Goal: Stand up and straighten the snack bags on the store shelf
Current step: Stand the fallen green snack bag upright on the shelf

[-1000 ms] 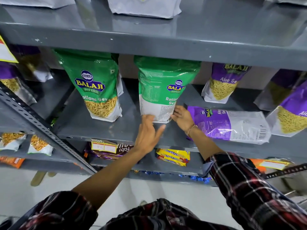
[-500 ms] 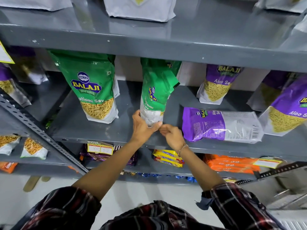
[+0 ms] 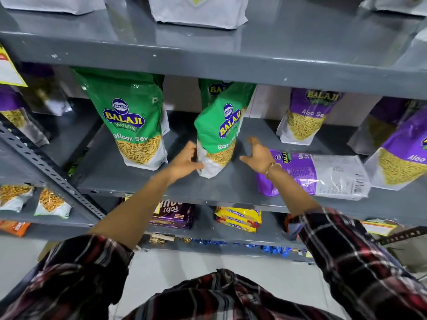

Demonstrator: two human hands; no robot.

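green bags (image 3: 217, 132) — three, left hand (image 3: 184, 161) gripping one, right hand (image 3: 258, 155) open — spread

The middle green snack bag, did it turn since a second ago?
Yes. The middle green bag has turned against the shelf edge: its printed back faced out then, its front does now.

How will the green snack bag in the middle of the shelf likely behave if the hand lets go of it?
The green snack bag leans and stands turned on a narrow base, so it may tip. The left hand holds its lower edge; the film looks soft, probably crumpling. Loose sev shows inside, likely light.
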